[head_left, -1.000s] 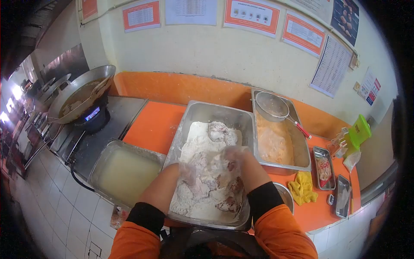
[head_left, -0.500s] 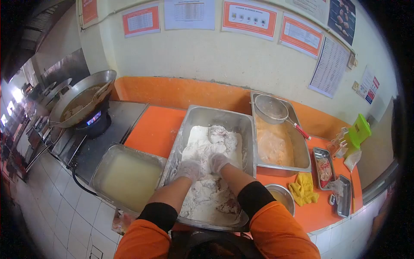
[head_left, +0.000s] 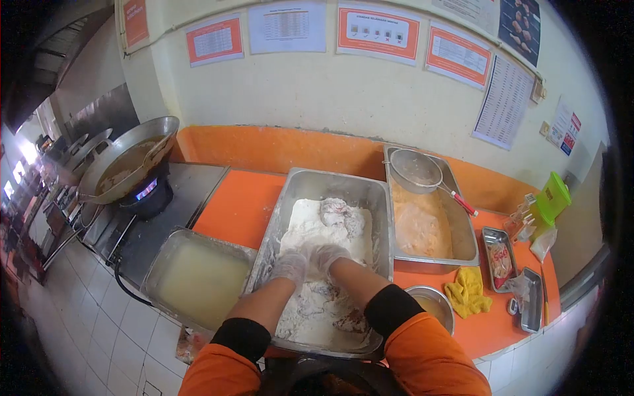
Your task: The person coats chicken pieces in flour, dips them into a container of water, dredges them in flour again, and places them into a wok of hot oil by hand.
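gloved left hand and right hand sit close together in white powder, beside coated lumps, inside a metal tray; fingers hidden, grip unclear. a hard toss could spill powder over the rim.

Metal pans on orange counter

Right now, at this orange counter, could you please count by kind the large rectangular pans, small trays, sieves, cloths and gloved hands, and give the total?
Large pans: 3 (flour pan, orange-mix pan, liquid pan)
Small trays: 2 (farther tray, nearer tray)
Sieve: 1
Cloth: 1
Gloved hands: 2 (left hand, right hand)
Total: 9
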Demonstrator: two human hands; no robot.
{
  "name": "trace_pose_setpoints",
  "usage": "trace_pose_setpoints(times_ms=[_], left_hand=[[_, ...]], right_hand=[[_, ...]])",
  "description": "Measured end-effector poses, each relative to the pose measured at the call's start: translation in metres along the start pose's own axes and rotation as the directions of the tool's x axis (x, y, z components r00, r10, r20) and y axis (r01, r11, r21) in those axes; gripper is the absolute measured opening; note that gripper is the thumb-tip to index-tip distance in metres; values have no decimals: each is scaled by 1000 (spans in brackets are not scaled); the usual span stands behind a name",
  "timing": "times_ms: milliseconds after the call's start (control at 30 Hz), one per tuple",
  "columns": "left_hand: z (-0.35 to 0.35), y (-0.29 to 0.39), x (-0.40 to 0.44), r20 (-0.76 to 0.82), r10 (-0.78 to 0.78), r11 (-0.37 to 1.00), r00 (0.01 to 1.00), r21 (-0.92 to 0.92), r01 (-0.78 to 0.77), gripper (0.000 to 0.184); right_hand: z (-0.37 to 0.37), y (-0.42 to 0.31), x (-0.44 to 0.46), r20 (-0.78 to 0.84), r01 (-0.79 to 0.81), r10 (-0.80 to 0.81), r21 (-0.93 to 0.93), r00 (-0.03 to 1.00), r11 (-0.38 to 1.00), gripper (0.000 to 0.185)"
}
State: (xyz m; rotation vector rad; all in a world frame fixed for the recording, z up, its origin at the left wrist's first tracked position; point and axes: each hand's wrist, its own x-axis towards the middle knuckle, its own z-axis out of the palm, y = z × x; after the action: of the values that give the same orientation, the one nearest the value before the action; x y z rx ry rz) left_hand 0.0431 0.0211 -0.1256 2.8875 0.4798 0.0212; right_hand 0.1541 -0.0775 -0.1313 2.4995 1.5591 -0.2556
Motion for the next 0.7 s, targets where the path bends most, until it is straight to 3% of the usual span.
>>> trace_pose_setpoints(times_ms=[33,100,133,200,233,300,367,400,467,500,533,567,600,633,667,700], left_hand=[[7,-3,3,10,-17,1000,1000,6,17,31],[-13,0,5,162,-158,980,974,-92,174,33],[-21,1,8,242,-218,958,945,-132,255,34],[-24,1,12,-112,-194,907,975,-400,134,37],[-24,0,14,-286,-208,862,935,-505,37,40],[-4,-9,41,-61,-128,543,990,-839,19,37],[-2,-7,49,-53,-131,364,990,-931,-1,38],[-9,6,42,-134,-213,394,968,-918,-41,39],[-30,39,22,-296,-362,461,884,-881,-107,43],[-38,51,15,-376,-426,497,823,-857,-135,45],[-32,42,16,-497,-321,660,806,-728,-186,48],[-26,33,18,-606,-209,791,768,-566,-231,51],[5,-12,27,-644,100,923,758,-225,-312,56],[-1,-15,24,-559,57,887,827,-351,-298,58],[-7,-18,21,-466,13,843,885,-470,-260,60],[-57,17,-5,-138,-257,449,957,-894,-9,59]], right_hand=[[-39,1,-19,102,83,-75,-84,992,993,26],[-36,23,-15,21,-57,56,68,998,996,25],[-32,34,-10,-112,-240,290,327,951,914,25],[-54,54,-19,-130,-290,324,229,937,929,26],[-64,55,-24,-291,-342,451,355,844,870,27],[-74,55,-31,-510,-342,679,605,527,720,29],[-40,88,-2,-607,-268,493,426,624,864,31],[-26,99,7,-636,-223,389,328,666,918,32],[-30,93,-4,-446,-136,20,-230,895,964,32],[-41,84,-15,-300,10,-29,-65,953,998,32],[-52,75,-27,-146,98,-77,140,986,985,31],[-67,61,-40,-26,100,-115,709,993,698,30],[-74,45,-45,-109,291,-305,699,946,653,29],[-75,29,-46,-188,468,-481,674,856,571,29],[-58,15,-37,-238,518,-485,612,841,597,29],[-45,5,-27,-287,562,-491,548,822,620,29]])
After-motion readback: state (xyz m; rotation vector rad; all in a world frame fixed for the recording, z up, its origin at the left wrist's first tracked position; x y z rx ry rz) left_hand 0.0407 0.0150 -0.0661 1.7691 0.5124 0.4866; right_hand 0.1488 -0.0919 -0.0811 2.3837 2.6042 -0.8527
